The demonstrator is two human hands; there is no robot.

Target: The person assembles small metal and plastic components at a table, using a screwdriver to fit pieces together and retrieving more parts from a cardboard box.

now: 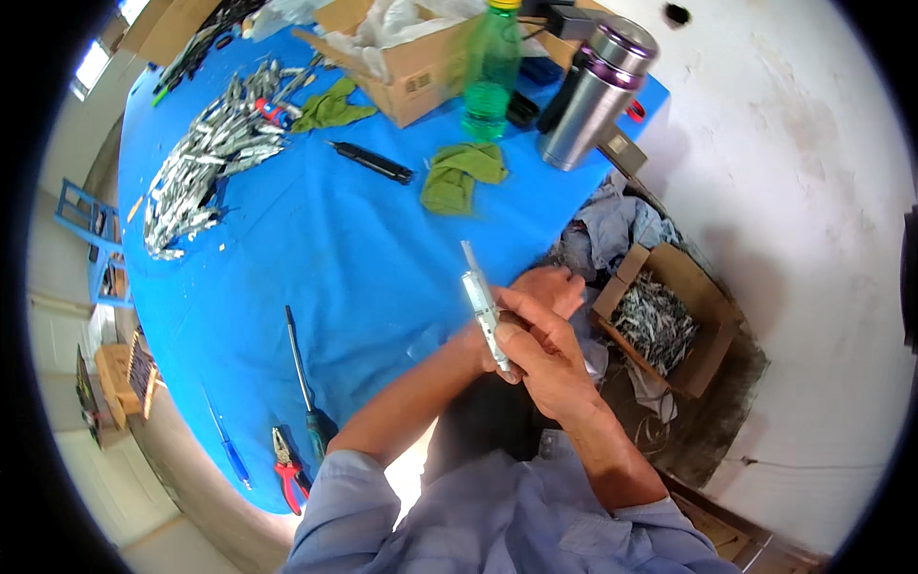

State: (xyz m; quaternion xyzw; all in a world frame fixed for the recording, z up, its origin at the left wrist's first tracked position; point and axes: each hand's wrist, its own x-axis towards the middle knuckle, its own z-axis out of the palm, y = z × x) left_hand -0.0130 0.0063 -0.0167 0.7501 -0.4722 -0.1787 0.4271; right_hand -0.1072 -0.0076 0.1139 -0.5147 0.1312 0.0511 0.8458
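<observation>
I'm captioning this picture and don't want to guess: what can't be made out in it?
Head view:
Bare left hand: whether it holds anything; the bare right hand partly covers it.
Slim silvery-white tube: markings, too small to read.
Green transparent plastic bottle: top of its yellow cap, cut off by the upper edge.
Open brown cardboard box left of it: its bottom, covered by crumpled white plastic.

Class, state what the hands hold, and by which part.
The right hand grips a slim silvery-white piece by its lower part; whether the left hand holds anything cannot be told.
</observation>
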